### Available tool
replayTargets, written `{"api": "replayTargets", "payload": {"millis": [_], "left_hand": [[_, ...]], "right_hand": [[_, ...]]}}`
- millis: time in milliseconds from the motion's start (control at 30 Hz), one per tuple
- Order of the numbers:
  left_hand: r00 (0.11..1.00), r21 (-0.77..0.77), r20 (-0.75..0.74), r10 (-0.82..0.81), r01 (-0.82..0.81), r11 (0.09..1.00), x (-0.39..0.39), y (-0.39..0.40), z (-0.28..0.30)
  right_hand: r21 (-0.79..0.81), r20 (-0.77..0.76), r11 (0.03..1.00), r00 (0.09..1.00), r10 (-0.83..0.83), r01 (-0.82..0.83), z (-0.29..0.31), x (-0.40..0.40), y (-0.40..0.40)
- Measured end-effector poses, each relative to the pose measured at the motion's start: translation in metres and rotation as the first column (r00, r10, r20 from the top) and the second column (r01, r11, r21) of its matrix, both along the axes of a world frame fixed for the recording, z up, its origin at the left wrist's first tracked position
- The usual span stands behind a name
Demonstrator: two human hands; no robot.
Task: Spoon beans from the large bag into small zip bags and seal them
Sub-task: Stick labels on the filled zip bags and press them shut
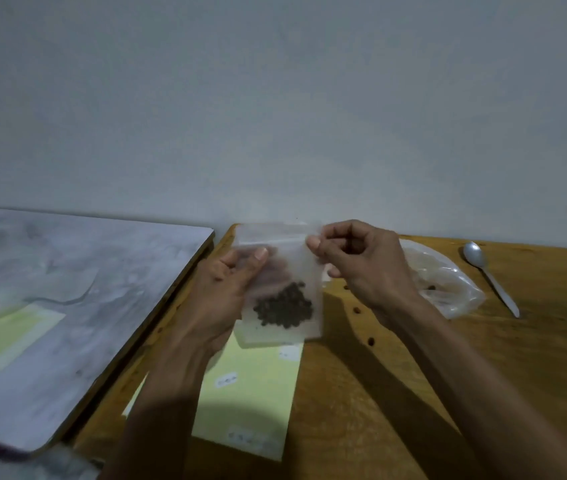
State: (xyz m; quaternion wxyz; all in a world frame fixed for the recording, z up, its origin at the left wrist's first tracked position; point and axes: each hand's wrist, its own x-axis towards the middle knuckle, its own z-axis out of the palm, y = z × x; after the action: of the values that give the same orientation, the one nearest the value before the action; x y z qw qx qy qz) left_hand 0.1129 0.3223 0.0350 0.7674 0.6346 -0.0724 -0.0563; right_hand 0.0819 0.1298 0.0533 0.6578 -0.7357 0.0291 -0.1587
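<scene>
Here, a grey board (67,289) is seen at far left, and a wooden table (396,393) fills the rest. A zip bag (280,271) is held upright above the table, between both hands, with beans (284,306) pooled in its lower corner.

The seal could be left partly open if the strip is pinched unevenly, and beans might then be spilled when the bag is tipped; a few loose beans (371,341) already lie on the table.

The bag's left edge is clamped by the left hand (226,289), thumb in front. The zip strip at top right is pinched by the right hand (358,261), fingers curled together. Beyond it lie the large bag (445,282) and, apart, a spoon (490,275).
</scene>
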Motion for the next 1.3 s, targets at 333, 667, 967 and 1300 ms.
{"api": "replayTargets", "payload": {"millis": [333, 667, 967, 1300], "left_hand": [[0.880, 0.020, 0.066, 0.470, -0.472, 0.881, 0.008, 0.083, 0.003], [0.886, 0.041, 0.015, 0.463, -0.463, 0.885, 0.007, 0.091, -0.010], [0.900, 0.009, -0.040, 0.435, -0.435, 0.900, 0.010, 0.087, -0.010], [0.962, 0.029, -0.073, 0.262, -0.261, 0.965, 0.009, 0.058, -0.013]], "right_hand": [[-0.646, -0.429, 0.565, 0.857, 0.286, -0.513, -0.063, -0.002, 0.093], [-0.668, -0.482, 0.468, 0.816, 0.320, -0.579, -0.071, -0.002, 0.110], [-0.637, -0.425, 0.523, 0.824, 0.375, -0.566, -0.074, -0.002, 0.106], [-0.581, 0.121, 0.805, 0.967, 0.225, -0.114, -0.006, 0.025, 0.084]]}}
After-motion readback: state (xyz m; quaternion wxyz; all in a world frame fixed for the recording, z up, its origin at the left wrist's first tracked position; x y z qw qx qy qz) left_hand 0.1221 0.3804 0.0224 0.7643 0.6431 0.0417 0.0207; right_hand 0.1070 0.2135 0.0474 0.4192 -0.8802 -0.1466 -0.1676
